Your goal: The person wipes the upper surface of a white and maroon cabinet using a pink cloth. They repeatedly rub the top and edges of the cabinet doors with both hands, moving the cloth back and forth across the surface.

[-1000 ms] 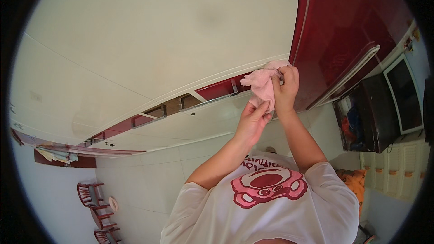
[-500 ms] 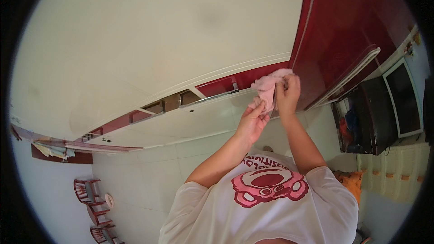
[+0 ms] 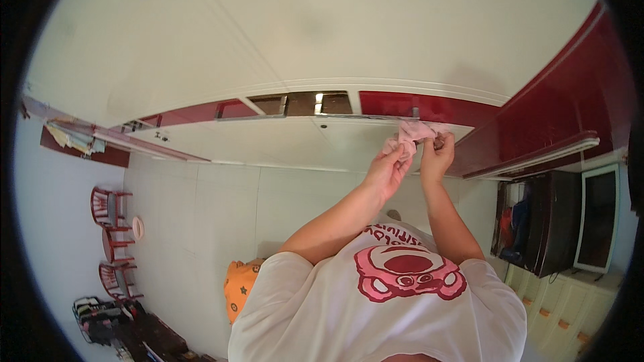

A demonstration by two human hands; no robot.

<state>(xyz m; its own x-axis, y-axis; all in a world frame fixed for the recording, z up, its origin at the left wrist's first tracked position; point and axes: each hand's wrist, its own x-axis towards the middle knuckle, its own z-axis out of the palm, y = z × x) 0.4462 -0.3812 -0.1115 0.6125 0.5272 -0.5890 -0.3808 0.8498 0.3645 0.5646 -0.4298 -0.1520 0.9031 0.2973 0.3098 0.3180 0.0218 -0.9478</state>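
- So my left hand (image 3: 388, 173) is pinching the lower left of this pink cloth (image 3: 408, 133) between thumb and fingers, and my right hand (image 3: 437, 157) has its fingers curled in, looks like a pinch on the right end
- The cloth is bunched up between and just above my hands, right by the near end of the metal handle (image 3: 367, 116), so imo a loose fold could snag on that end if I pull sideways
- If my left thumb slips, that side probably drops, since the grip there is only a pinch
- My right knuckles could bump the dark red panel (image 3: 577, 90) or its long pale handle (image 3: 537, 159) if I swing right, both are off on that side
- Can't tell if the cloth actually touches the handle or the red strip (image 3: 446, 106) above my hands, or just hangs in front
- My right fingertips are mostly hidden, and there's a small dark patch between my hands I can't make out
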